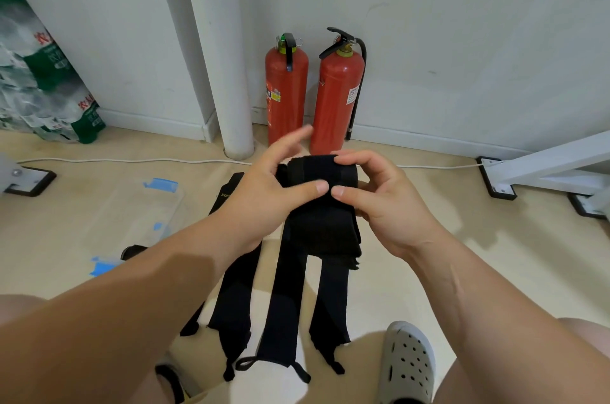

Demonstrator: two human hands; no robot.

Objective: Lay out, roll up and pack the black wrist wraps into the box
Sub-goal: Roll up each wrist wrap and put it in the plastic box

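Both hands hold one black wrist wrap [321,205] above the floor, its top end rolled into a thick coil and its loose tail hanging down. My left hand [267,192] pinches the coil from the left with thumb on the front. My right hand [379,195] grips it from the right. Several other black wrist wraps [285,311] lie flat side by side on the floor below, thumb loops toward me. A clear plastic box [132,215] with blue clips sits on the floor at the left.
Two red fire extinguishers [287,86] stand against the white wall beside a white pipe [227,73]. A pack of water bottles [43,80] leans at the far left. White table legs [544,169] stand at the right. My grey clog [407,364] is near the wraps.
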